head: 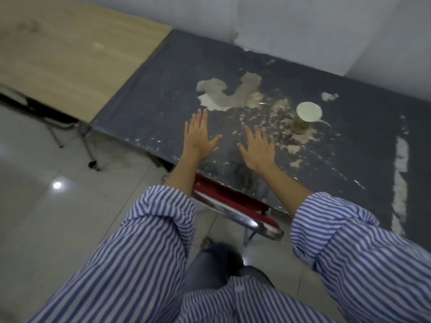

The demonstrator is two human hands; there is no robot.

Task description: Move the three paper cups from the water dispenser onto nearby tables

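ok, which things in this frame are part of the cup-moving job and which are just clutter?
Job:
- paper cup, upright on the dark table
- left hand and right hand, both open and empty over that table
- wooden table, the other nearby surface

Just there:
- red chair, pushed under the dark table's near edge
- peeled patches in the dark tabletop

No dispenser in view.

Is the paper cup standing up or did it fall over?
Standing up. The paper cup sits on its base on the dark table, round open mouth facing up. No hand touches it.
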